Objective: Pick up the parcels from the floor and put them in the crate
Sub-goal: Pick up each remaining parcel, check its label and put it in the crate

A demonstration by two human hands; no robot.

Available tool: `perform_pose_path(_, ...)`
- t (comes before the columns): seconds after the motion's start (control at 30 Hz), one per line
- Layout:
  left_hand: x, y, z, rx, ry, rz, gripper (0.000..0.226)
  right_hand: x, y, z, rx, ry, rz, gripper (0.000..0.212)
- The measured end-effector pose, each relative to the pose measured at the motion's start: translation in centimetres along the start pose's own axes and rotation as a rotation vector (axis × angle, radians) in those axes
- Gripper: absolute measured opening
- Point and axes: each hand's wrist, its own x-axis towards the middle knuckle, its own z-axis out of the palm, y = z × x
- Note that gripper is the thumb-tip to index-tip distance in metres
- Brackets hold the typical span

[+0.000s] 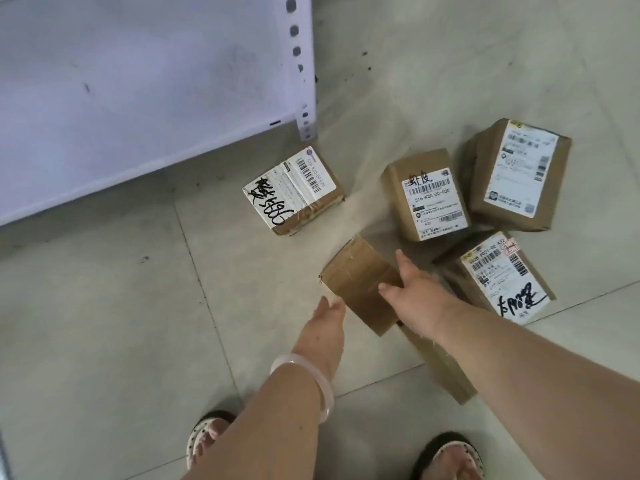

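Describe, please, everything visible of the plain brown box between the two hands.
The plain brown box is cardboard, sealed with tape, and shows no label on its upper face. It sits askew, low over the tiled floor; whether it rests there is unclear. The right hand lies on its right edge, and the left hand reaches its near-left edge. Its near corner overlaps a longer box.

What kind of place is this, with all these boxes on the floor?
Probably a parcel depot or pickup storeroom. Cardboard parcels with barcode labels and handwritten names lie loose on a tiled floor, next to a white metal shelf with punched uprights.
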Motion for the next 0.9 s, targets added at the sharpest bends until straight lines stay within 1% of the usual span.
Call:
perform_pose_path(0.03, 0.6, -0.4, 0.0, -0.100, -0.024, -0.020, 0.046, 0.1, -0.2, 0.5, -0.028, -0.010, 0.001, 0.068)
perform_pose_path(0.07, 0.4, -0.3, 0.2, -0.165, -0.055, -0.039, 0.043, 0.0, -0.5, 0.8, -0.004, -0.018, 0.018, 0.066)
perform_pose_path(0.1, 0.3, -0.3, 0.1, -0.189, -0.070, -0.018, 0.040, 0.0, -0.2, 1.2, 0.011, -0.021, 0.027, 0.062)
perform_pose_path(0.2, -1.2, -0.1, -0.5, -0.276, -0.062, -0.017, 0.040, -2.4, -0.7, 0.6, 0.177, 0.004, 0.006, 0.051)
perform_pose_path(0.27, -2.8, 0.7, -1.4, -0.331, -0.068, 0.030, 0.044, -4.2, -1.2, -0.7, 0.326, 0.040, 0.032, 0.049)
perform_pose_path(0.37, -6.1, 3.0, -2.5, -0.328, -0.095, 0.167, 0.056, -7.4, -2.0, -2.9, 0.463, 0.126, 0.070, 0.052)
perform_pose_path(0.43, -9.2, 5.3, -2.7, -0.353, -0.090, 0.234, 0.055, -9.9, -3.2, -4.6, 0.568, 0.161, 0.010, 0.055)
perform_pose_path(0.5, -13.1, 7.9, -2.4, -0.365, -0.086, 0.299, 0.049, -12.9, -4.6, -6.7, 0.761, 0.193, -0.046, 0.047)
perform_pose_path(0.53, -15.3, 9.0, -2.2, -0.349, -0.099, 0.333, 0.050, -14.7, -5.4, -7.9, 0.862, 0.177, -0.069, 0.042)
perform_pose_path(0.6, -20.2, 10.8, -2.0, -0.289, -0.147, 0.387, 0.054, -19.0, -7.3, -10.3, 0.974, 0.133, -0.112, 0.045)
perform_pose_path(0.67, -25.4, 12.3, -2.1, -0.234, -0.213, 0.428, 0.058, -23.6, -8.8, -12.5, 1.021, 0.127, -0.164, 0.049)
perform_pose_path(0.73, -30.7, 13.8, -2.1, -0.178, -0.281, 0.481, 0.057, -28.9, -10.5, -14.8, 1.044, 0.158, -0.223, 0.049)
perform_pose_path(0.83, -39.6, 15.8, -2.0, -0.087, -0.367, 0.595, 0.056, -37.4, -12.8, -18.0, 0.999, 0.258, -0.312, 0.048)
perform_pose_path(0.9, -46.1, 17.1, -2.2, -0.069, -0.411, 0.669, 0.056, -43.7, -13.9, -20.0, 0.952, 0.342, -0.391, 0.046)
